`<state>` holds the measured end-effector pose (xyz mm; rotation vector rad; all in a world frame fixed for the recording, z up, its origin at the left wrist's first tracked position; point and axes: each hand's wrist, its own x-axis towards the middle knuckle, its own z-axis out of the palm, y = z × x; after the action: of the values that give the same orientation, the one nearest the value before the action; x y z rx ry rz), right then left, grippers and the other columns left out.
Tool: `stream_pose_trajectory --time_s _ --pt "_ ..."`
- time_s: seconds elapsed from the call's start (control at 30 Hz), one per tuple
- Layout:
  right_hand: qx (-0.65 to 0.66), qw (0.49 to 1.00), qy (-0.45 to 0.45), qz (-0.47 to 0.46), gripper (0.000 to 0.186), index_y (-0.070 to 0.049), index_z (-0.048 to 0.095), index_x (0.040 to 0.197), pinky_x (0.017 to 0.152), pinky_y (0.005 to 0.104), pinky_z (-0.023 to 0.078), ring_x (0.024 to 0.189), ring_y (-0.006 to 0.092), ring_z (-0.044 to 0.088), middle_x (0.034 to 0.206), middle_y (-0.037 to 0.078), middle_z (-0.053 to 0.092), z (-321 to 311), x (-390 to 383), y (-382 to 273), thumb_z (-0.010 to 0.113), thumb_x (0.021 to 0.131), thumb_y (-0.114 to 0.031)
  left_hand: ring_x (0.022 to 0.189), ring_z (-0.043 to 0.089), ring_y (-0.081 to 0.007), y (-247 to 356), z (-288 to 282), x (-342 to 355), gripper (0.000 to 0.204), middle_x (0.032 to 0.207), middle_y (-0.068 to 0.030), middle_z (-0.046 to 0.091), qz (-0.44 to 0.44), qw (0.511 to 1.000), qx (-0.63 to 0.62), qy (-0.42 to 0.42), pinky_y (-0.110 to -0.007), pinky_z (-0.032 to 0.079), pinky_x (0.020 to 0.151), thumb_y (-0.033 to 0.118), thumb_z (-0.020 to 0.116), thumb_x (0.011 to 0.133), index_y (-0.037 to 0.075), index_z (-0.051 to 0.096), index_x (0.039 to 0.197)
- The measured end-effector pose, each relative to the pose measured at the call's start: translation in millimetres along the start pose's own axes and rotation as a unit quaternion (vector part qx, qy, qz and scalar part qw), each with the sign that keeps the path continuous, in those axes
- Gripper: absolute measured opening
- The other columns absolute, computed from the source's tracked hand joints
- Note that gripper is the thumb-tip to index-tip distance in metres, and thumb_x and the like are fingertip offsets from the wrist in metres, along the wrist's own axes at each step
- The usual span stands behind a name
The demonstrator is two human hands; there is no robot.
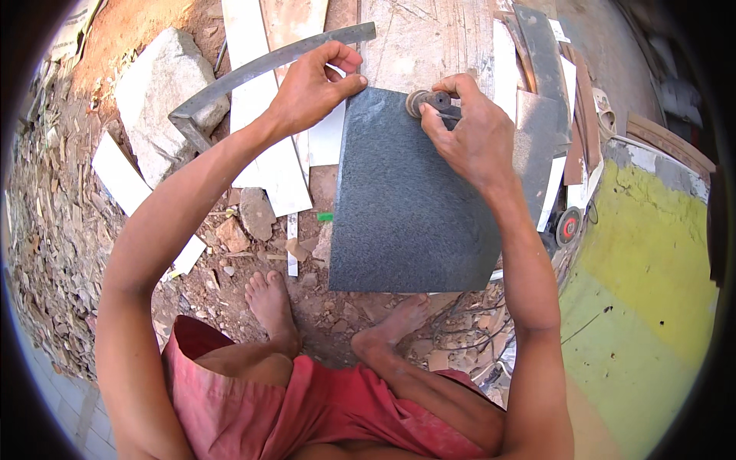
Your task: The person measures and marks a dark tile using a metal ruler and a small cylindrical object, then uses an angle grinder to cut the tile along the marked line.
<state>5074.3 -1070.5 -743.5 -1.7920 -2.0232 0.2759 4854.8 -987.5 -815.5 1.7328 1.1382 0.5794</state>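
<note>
Red cloth: your shorts (322, 402), nearest; bare feet (272, 303) on gritty rubble (337, 326).
Slab (406, 207): dark, flat, grainy, just beyond your feet.
Cutting disc (568, 226): round, red-centred, right of the slab.
Right hand (475, 138): grasping a small round tool (418, 103) at the slab's far edge, hiding its right corner.
Left hand (310, 88): thumb at the far left corner; whether it grips, you cannot tell.
Metal angle (268, 65): grey, behind your forearm, before rough rock (165, 100).

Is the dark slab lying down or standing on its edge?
Lying: the slab shows its broad face upward; any slight tilt, I cannot tell.
</note>
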Motion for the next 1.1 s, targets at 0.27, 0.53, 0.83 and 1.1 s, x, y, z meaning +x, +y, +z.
stream_pose_trajectory --time_s 0.27,0.53,0.83,1.1 --pt "0.006 1.0 -0.01 0.012 0.024 -0.008 0.061 0.094 0.057 0.0331 0.054 0.065 0.0217 0.07 0.078 0.008 0.07 4 7 -2 0.075 0.08 -0.022 0.084 0.06 -0.0157 -6 -1 6 0.034 0.101 -0.01 0.064 0.009 1.0 0.007 -0.01 -0.031 0.053 0.07 0.028 0.07 0.087 0.004 0.063 0.111" --pt "0.022 1.0 -0.005 0.007 0.037 -0.009 0.063 0.108 0.07 0.0335 0.055 0.085 0.0242 0.07 0.1 0.01 0.069 10 -1 6 0.077 0.076 -0.024 0.108 0.056 -0.0216 6 3 -3 0.027 0.113 -0.0095 0.06 0.061 0.993 0.101 0.01 -0.041 0.048 0.091 0.022 0.068 0.089 0.01 0.061 0.113" --pt "0.037 0.999 -0.018 0.034 0.052 -0.01 0.061 0.119 0.073 0.035 0.055 0.092 0.0261 0.067 0.109 0.011 0.062 24 -12 16 0.08 0.073 -0.023 0.138 0.028 -0.0343 11 24 -11 0.033 0.135 -0.0121 0.046 0.169 0.97 0.172 0.015 -0.056 0.025 0.111 0.024 0.074 0.08 0.017 0.067 0.111" --pt "0.041 0.998 0.01 0.039 0.051 -0.013 0.064 0.118 0.07 0.0333 0.056 0.089 0.0246 0.068 0.107 0.009 0.062 36 -15 19 0.081 0.07 -0.02 0.144 0.011 -0.0392 9 35 -12 0.037 0.147 -0.0151 0.035 0.125 0.98 0.157 0.007 -0.063 0.016 0.108 0.029 0.077 0.077 0.021 0.069 0.111"
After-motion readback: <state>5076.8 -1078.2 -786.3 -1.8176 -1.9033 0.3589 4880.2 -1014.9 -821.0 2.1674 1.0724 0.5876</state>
